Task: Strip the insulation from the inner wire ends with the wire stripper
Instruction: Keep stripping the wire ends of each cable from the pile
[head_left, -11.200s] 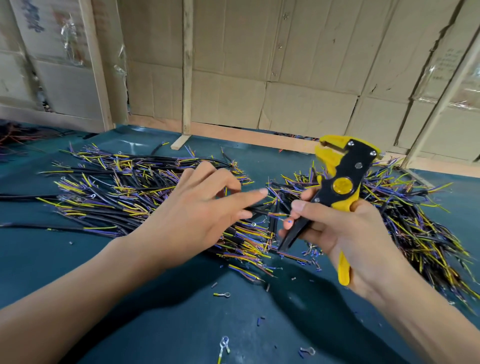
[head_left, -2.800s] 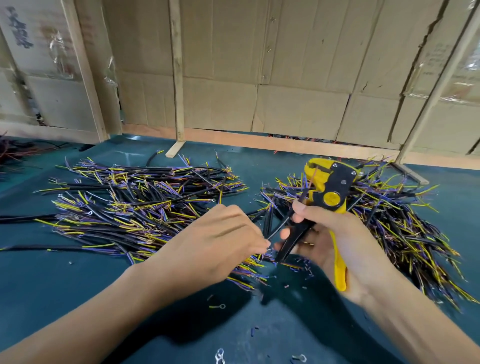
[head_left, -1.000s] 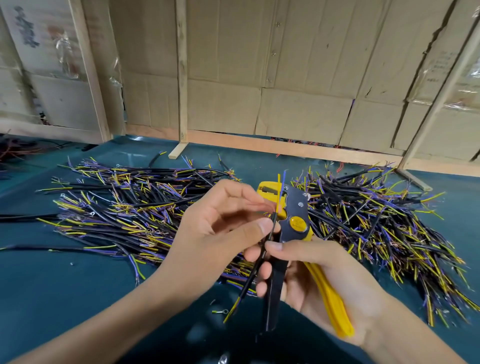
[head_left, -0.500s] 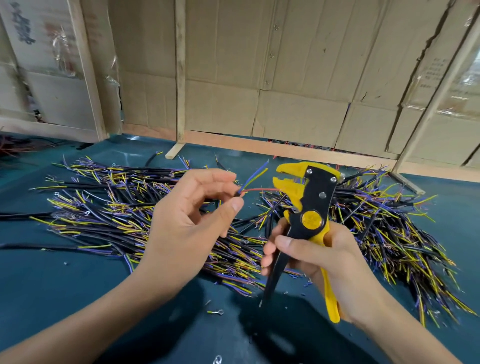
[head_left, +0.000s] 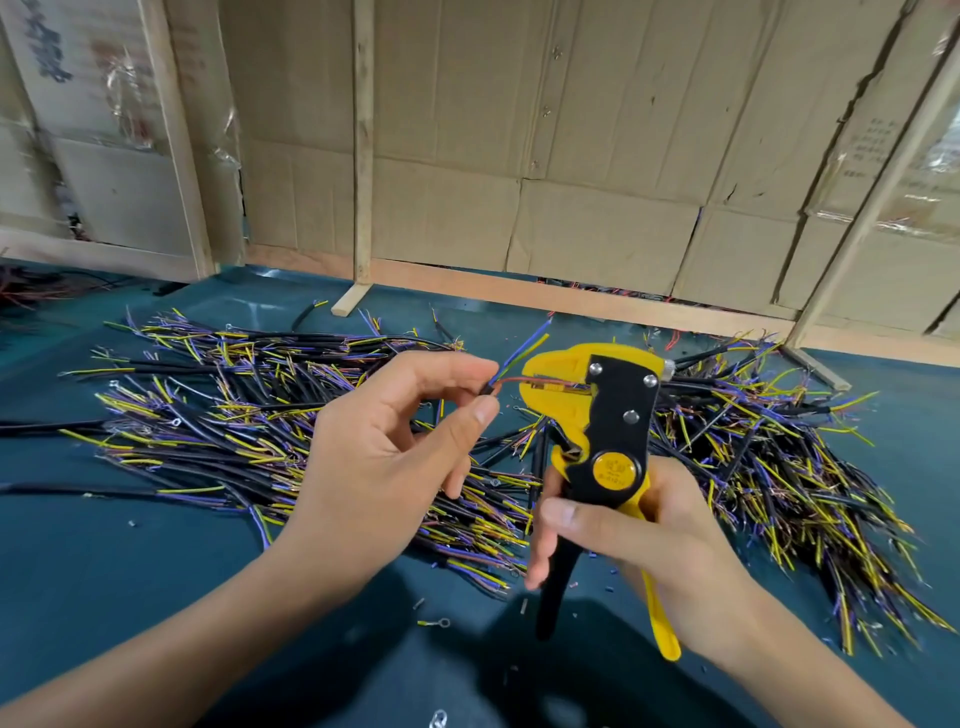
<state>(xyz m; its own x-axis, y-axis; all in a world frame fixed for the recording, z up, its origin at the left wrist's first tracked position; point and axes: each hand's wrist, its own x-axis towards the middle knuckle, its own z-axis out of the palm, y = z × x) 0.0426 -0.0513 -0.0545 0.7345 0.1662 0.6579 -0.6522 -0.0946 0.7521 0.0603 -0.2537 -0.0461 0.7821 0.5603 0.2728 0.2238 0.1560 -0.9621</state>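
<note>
My left hand (head_left: 384, 457) pinches a black cable (head_left: 488, 388) between thumb and forefinger, lifted above the table. Three inner wires fan out of its end: a blue one (head_left: 522, 347) and a yellow one (head_left: 535, 345) point up to the right, and a red one (head_left: 511, 381) runs sideways into the jaws of the wire stripper (head_left: 597, 415). My right hand (head_left: 649, 540) grips that yellow and black stripper by its two handles, jaws facing left.
A big pile of black cables with yellow and purple wire ends (head_left: 249, 415) lies at left, and another pile (head_left: 779, 457) at right. Insulation scraps and ring terminals (head_left: 435, 622) dot the teal tabletop (head_left: 104, 571). Cardboard walls and wooden posts (head_left: 362, 156) stand behind.
My left hand picked one cable out of the pile and raised it. The stripper swung from upright to jaws-left, and the red wire now sits inside its jaws.
</note>
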